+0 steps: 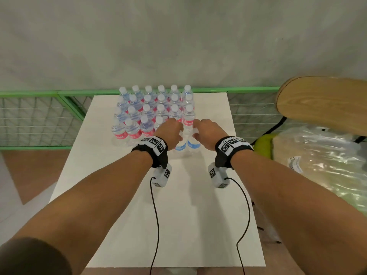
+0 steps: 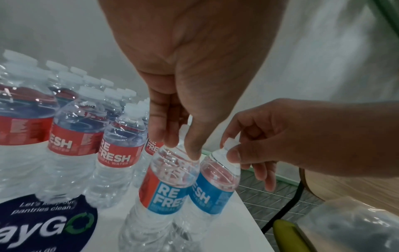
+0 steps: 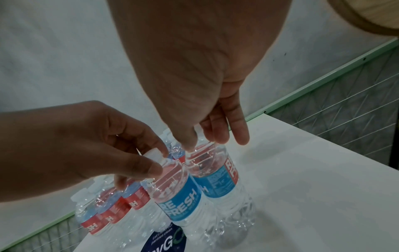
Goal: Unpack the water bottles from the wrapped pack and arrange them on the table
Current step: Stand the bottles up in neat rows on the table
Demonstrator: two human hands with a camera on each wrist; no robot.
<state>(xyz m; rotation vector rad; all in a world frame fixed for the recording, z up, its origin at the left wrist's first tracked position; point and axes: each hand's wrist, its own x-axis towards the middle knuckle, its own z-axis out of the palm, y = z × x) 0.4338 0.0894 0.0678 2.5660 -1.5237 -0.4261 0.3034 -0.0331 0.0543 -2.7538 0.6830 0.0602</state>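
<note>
Several water bottles with red and blue labels and white caps stand in rows at the far end of the white table. At the front right of the rows, two more bottles are side by side. My left hand pinches the top of the left bottle. My right hand pinches the neck of the right bottle. Both bottles lean slightly; I cannot tell if their bases touch the table.
A wooden chair back and crumpled clear plastic wrap are to the right of the table. A green wire fence runs behind it. A dark round sticker lies on the table among the bottles.
</note>
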